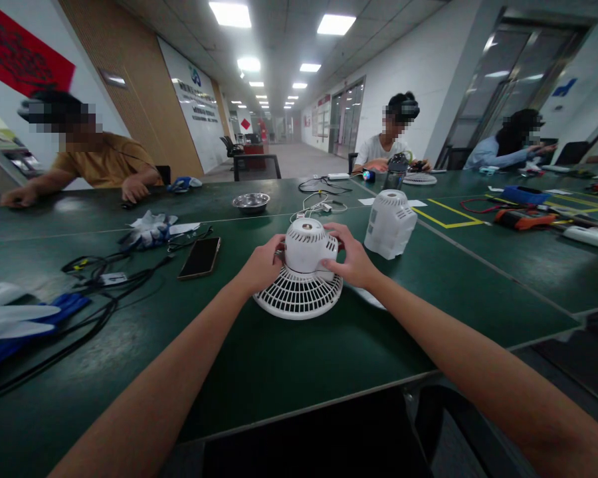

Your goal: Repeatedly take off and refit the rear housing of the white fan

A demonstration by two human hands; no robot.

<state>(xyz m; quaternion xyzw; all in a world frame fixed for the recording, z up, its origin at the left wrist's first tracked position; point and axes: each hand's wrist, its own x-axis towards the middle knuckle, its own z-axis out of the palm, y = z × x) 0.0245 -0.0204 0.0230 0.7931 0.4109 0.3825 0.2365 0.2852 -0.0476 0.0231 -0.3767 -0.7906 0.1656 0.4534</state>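
A small white fan [301, 269] lies grille-down on the green table [289, 358] in front of me, its round motor housing pointing up. My left hand [262, 265] grips the left side of the housing with curled fingers. My right hand [349, 255] wraps the right side, fingers over the top edge. A second white fan housing [390, 224] stands just to the right, apart from my hands.
A dark phone [200, 257] and black cables [94, 279] lie to the left, with white and blue gloves [14, 318] at the far left. A metal bowl [250, 201] sits further back. Three people sit at the far side. Tools [523, 218] lie at right.
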